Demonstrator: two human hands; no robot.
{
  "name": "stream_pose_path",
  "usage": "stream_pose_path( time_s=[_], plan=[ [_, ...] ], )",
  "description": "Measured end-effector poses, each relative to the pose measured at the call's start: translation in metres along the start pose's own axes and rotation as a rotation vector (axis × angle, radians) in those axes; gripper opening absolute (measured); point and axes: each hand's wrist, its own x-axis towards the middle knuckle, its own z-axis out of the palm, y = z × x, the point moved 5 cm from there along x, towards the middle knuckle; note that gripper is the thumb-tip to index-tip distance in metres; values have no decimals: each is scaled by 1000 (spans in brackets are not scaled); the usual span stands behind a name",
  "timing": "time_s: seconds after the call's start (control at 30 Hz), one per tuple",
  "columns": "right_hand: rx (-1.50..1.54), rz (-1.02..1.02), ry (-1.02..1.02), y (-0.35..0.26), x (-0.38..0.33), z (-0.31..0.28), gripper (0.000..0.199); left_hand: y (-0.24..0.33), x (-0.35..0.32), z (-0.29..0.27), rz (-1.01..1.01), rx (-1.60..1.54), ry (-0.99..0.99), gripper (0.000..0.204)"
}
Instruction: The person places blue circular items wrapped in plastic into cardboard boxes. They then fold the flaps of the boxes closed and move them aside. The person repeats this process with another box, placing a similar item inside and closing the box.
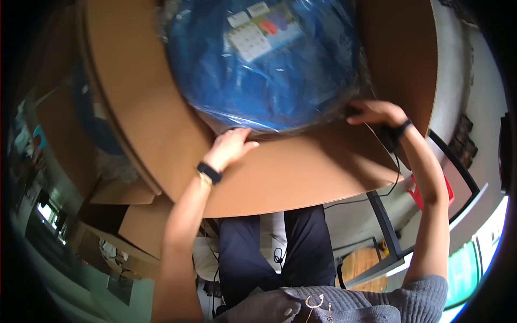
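while both hands (pixel 231 146) grip it, blue package (pixel 269 70) rests on cardboard (pixel 301 172).

**Both arms up and reaching forward**

Our left hand (pixel 230 146) is raised, palm down, fingers (pixel 249 144) loosely curled, dark band on the wrist. Our right hand (pixel 377 113) reaches further out, fingers bent inward, dark strap at the wrist.
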Motion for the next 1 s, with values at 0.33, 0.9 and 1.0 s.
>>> stream_pose_path(
  time_s=[0.33,0.9,1.0],
  plan=[
    [697,44,1051,38,-252,-32,48,3,-206,-168,-250,-261,1110,69],
    [161,52,728,-33,-157,-63,62,-10,-97,-178,-104,17,573,89],
    [43,-64,736,-57,-133,-52,65,8,-77,-173,-54,36,550,91]
  ],
)
